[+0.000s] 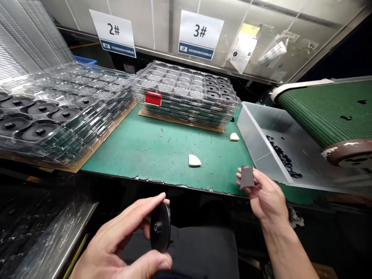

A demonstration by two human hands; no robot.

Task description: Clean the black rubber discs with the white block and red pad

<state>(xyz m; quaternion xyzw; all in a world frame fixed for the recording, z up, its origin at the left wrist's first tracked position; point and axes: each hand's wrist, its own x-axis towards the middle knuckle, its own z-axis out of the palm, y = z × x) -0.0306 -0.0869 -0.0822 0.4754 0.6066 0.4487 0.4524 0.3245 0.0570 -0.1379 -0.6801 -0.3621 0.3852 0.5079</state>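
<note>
While the left hand (pixel 122 237) pinches a black disc (pixel 162 232) by its rim, short of the worktop (pixel 139 151), the right hand (pixel 270 197) holds a grey block (pixel 247 178) near the bin (pixel 255 133). Work seems partway: other discs (pixel 42 109) sit in the left tray (pixel 95 124), and the middle tray (pixel 186 110) looks partly filled. The left sign (pixel 113 34) reads "2#", the right sign (pixel 200 35) "3#"; finer print is illegible.

White signs reading "2#" (pixel 113 33) and "3#" (pixel 200 35) hang on a pale panelled wall (pixel 161 23), papers (pixel 243 50) fixed alongside, above a green-topped workbench (pixel 139 143) with a chipped front edge. A green conveyor belt (pixel 328 108) runs in at right; bright light glints off the panels, while deep shadow fills the space below.
</note>
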